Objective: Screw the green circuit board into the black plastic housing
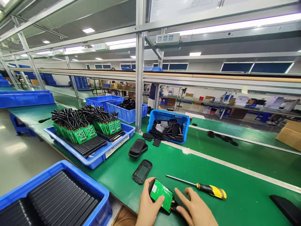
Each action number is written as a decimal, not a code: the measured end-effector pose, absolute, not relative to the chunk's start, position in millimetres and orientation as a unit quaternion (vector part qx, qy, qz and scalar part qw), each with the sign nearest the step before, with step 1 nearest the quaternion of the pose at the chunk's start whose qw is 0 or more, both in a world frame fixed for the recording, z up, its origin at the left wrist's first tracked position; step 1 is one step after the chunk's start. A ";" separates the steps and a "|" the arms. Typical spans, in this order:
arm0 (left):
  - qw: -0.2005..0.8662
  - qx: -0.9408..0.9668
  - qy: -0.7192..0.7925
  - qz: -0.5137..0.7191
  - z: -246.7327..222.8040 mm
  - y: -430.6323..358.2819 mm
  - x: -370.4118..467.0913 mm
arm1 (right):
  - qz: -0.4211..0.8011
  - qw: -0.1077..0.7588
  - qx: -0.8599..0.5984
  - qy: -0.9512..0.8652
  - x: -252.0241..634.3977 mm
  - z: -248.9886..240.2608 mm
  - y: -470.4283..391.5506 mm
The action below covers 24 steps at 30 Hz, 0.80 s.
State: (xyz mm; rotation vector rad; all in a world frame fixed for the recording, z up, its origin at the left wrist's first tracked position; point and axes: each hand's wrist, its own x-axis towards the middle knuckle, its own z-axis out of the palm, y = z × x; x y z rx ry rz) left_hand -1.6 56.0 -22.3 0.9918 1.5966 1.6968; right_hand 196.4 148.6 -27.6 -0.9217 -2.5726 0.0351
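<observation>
My left hand [150, 204] is closed around a black plastic housing with a green circuit board [162, 194] lying in it, the thumb pressing on the board. Red and yellow wires [172, 205] come off the board's right end. My right hand [195, 207] is beside these wires, its fingers apart; whether it touches the black cable there is hard to tell. A screwdriver [210, 190] with a yellow and black handle lies beyond my right hand. Just past my left hand lies a black ribbed housing cover [142, 171], and farther back are stacked black housings [138, 148].
A blue tray [90, 161] holds circuit boards with black cables. Nearer stands a blue bin [107, 201] of black ribbed parts. A blue basket [188, 125] of black pieces is tilted by the metal post [140, 78]. A black object [285, 207] lies at right.
</observation>
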 end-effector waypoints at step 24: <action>0.045 0.608 0.726 0.318 -44.1 69.8 -26.1 | 0.202 0.352 -0.341 -0.848 168.8 37.5 155.0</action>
